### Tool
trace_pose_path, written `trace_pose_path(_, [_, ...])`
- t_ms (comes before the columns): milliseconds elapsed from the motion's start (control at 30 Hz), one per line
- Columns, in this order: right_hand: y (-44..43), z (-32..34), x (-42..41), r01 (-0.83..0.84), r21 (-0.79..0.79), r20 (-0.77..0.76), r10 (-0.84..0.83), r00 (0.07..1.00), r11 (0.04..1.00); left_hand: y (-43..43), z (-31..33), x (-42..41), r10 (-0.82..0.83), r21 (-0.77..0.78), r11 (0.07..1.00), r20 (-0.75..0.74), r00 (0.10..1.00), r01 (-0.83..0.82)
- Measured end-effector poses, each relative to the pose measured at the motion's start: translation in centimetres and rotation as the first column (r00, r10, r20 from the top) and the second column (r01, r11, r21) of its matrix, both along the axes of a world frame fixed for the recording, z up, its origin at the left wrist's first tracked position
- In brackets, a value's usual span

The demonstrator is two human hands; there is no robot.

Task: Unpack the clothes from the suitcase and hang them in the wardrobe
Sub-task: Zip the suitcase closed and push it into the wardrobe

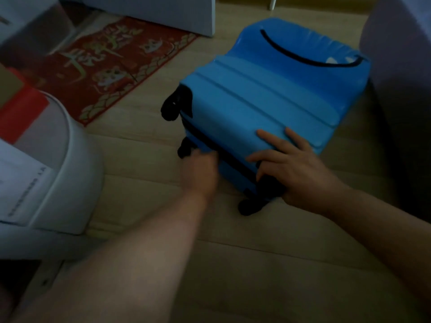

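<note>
A blue hard-shell suitcase [261, 94] lies flat and closed on the wooden floor, with its black wheels toward me. A dark zip line runs along its near side. My right hand [291, 164] rests on the near right corner, fingers spread over the lid and thumb hooked around the corner by a wheel. Blurred, my left hand [200, 170] is at the zip line on the near left side, fingers curled; whether it holds the zip pull I cannot tell. No clothes are visible.
A red patterned mat [112, 64] lies on the floor at the left rear. A white round container [70, 173] with papers and a red box stands at the left. White furniture [163, 12] is behind, and a pale upholstered edge [401, 66] stands at the right.
</note>
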State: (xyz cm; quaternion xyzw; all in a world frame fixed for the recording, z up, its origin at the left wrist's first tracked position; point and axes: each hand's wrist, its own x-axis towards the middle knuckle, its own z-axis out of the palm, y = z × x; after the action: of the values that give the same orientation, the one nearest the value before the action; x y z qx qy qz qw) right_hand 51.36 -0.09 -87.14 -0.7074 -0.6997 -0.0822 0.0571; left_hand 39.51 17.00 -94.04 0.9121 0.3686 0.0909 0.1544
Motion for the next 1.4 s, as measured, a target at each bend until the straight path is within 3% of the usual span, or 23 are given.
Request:
trace_pose_path(67, [2.0,0.4,-0.1,0.055,0.036,-0.027,-0.055,0.998,0.998,-2.3,-0.1,0.6,-0.11,-0.008,0.994,0.042,0.993,0.111])
trace_pose_path(267, [5.1,0.3,-0.2,0.078,0.09,-0.09,-0.07,0.994,0.993,1.1,0.4,0.2,-0.022,-0.119,0.992,0.056,0.998,0.029])
trace_pose_path(433, [6.2,-1.4,-1.1,0.025,0.078,-0.159,-0.012,0.987,0.997,2.7,-1.4,-0.9,0.141,-0.338,0.934,0.05,0.989,-0.116])
trace_pose_path(500, [6.2,-1.1,-0.7,0.053,0.068,-0.083,-0.047,0.995,0.996,2.9,-1.9,-1.1,0.166,-0.379,0.917,0.078,0.983,-0.125])
trace_pose_path(600, [5.4,-0.3,-0.1,0.193,-0.133,0.171,-0.169,0.971,0.972,3.2,-2.1,-1.2,0.164,-0.403,0.91,0.123,0.979,-0.101])
trace_pose_path(767, [5.3,-0.7,0.2,0.251,-0.228,0.229,-0.199,0.953,0.941,3.1,-2.6,-1.5,0.189,-0.401,0.911,0.204,0.961,-0.094])
trace_pose_path(900, [6.6,-0.3,-0.5,0.269,-0.2,0.111,-0.251,0.962,0.942,3.2,-2.5,-1.8,0.218,-0.405,0.908,0.244,0.945,-0.106])
trace_pose_path(1033, [9.3,0.1,-1.9,0.301,-0.183,0.027,-0.301,0.953,0.936,3.5,-2.4,-2.0,0.213,-0.321,0.935,0.169,0.962,-0.15])
trace_pose_path(1133, [12.2,0.5,-2.3,0.343,-0.192,-0.011,-0.351,0.936,0.92,3.2,-2.6,-2.5,0.24,-0.345,0.92,0.117,0.964,-0.187])
trace_pose_path(1233, [15.1,0.5,-2.7,0.38,-0.217,-0.017,-0.392,0.92,0.899,3.2,-2.3,-2.9,0.199,-0.322,0.937,0.166,0.966,-0.138])
trace_pose_path(1400, [16.9,1.3,-2.4,0.362,-0.219,-0.146,-0.397,0.906,0.906,3.6,-1.8,-3.0,0.27,-0.346,0.917,0.178,0.946,-0.196])
